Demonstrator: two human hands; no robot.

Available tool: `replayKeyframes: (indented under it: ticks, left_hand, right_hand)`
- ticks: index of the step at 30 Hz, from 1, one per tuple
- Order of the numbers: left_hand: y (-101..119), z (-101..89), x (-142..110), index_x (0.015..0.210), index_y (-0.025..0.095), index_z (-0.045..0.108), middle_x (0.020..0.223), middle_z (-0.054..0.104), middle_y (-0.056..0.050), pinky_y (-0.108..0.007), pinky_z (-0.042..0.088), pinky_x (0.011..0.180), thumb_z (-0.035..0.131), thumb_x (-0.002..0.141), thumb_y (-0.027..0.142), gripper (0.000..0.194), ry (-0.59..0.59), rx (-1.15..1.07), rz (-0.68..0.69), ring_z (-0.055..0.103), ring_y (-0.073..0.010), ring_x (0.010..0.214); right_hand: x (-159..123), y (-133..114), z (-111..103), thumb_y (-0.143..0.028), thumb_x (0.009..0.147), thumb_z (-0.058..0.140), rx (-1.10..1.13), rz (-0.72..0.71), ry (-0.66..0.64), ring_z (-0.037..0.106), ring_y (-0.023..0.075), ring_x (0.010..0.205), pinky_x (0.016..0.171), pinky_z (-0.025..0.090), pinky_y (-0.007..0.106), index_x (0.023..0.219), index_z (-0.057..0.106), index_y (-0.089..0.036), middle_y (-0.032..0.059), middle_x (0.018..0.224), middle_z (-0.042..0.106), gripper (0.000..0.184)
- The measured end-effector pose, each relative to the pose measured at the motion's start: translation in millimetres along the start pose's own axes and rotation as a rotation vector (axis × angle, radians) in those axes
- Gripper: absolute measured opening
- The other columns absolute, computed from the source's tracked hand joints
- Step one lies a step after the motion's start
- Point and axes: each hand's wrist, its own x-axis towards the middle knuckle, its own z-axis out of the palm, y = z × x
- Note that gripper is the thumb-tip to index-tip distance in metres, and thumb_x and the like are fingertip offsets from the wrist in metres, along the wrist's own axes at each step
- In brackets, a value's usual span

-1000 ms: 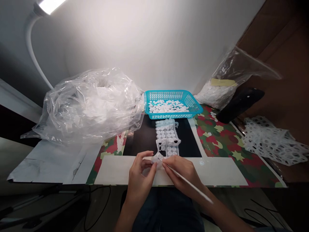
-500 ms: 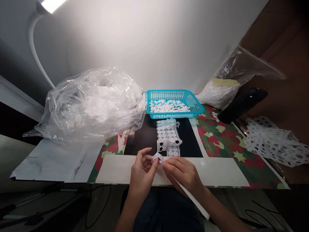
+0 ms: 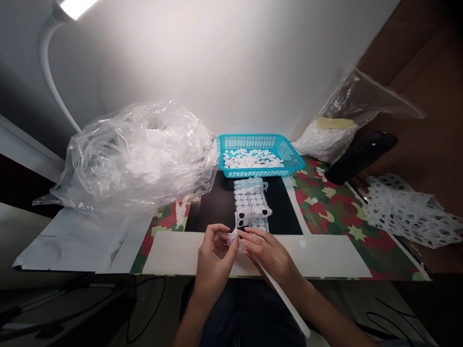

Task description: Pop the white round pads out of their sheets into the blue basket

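A translucent white sheet of small round moulded pieces (image 3: 251, 202) lies on the black mat, its near end lifted toward me. My left hand (image 3: 214, 262) pinches that near end between thumb and fingers. My right hand (image 3: 270, 255) is closed on a thin white stick (image 3: 285, 301) whose tip meets the sheet's end, while the stick's tail runs back over my forearm. Both hands touch at the sheet, just over the white paper strip at the table's front edge.
A turquoise basket (image 3: 293, 156) of several small white discs stands behind the sheet. A big crumpled clear bag (image 3: 137, 154) fills the left. At right are a smaller bag of white parts (image 3: 336, 130), a black object (image 3: 361, 154) and punched-out white webbing (image 3: 408, 209).
My right hand has turned the stick from pointing right to running steeply back toward me, and both hands have shifted slightly forward at the sheet's end.
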Motion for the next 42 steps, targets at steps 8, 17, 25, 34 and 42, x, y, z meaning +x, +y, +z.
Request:
replayKeyframes:
  ticks: [8, 17, 25, 34, 42]
  left_hand:
    - [0, 0.4, 0, 0.094, 0.021, 0.046, 0.074, 0.056, 0.003, -0.019, 0.046, 0.065, 0.062, 0.081, 0.027, 0.022, -0.006, 0.019, 0.013, 0.058, -0.0109, 0.07]
    - [-1, -0.1, 0, 0.093, 0.022, 0.045, 0.074, 0.053, 0.003, -0.02, 0.045, 0.066, 0.061, 0.081, 0.027, 0.021, -0.001, 0.01, -0.005, 0.058, -0.0113, 0.07]
    - [-1, -1.6, 1, 0.098, 0.02, 0.047, 0.075, 0.056, 0.001, -0.022, 0.048, 0.066, 0.062, 0.082, 0.032, 0.025, -0.002, 0.022, -0.022, 0.059, -0.0127, 0.072]
    - [-3, -5.8, 4, 0.118, 0.02, 0.05, 0.095, 0.067, -0.005, -0.029, 0.053, 0.081, 0.064, 0.08, 0.032, 0.042, -0.079, -0.075, -0.047, 0.064, -0.0173, 0.09]
    - [-2, -4.7, 4, 0.106, 0.02, 0.055, 0.085, 0.063, -0.002, -0.026, 0.053, 0.075, 0.067, 0.077, 0.032, 0.034, -0.037, -0.036, -0.045, 0.064, -0.0145, 0.08]
  right_hand:
    - [-2, -2, -2, -0.004, 0.087, 0.05, 0.105, 0.075, 0.046, 0.054, 0.022, 0.113, 0.092, 0.051, 0.042, 0.123, 0.048, -0.019, 0.0105, 0.122, 0.06, 0.039]
    - [1, -1, -5, -0.008, 0.09, 0.047, 0.207, 0.21, 0.219, 0.058, 0.0208, 0.106, 0.088, 0.052, 0.04, 0.115, 0.052, -0.022, 0.0086, 0.116, 0.063, 0.03]
    - [13, 13, -36, -0.02, 0.091, 0.049, 0.147, 0.434, 0.416, 0.062, 0.0226, 0.107, 0.087, 0.053, 0.038, 0.106, 0.057, -0.023, 0.0076, 0.112, 0.065, 0.017]
    - [94, 116, -66, -0.035, 0.092, 0.047, -0.11, 0.255, 0.352, 0.062, 0.0241, 0.104, 0.085, 0.05, 0.04, 0.095, 0.058, -0.021, 0.0077, 0.109, 0.067, 0.018]
    - [100, 142, -55, -0.042, 0.091, 0.047, -0.11, 0.285, 0.341, 0.064, 0.0243, 0.092, 0.079, 0.05, 0.039, 0.093, 0.058, -0.02, 0.0081, 0.096, 0.068, 0.025]
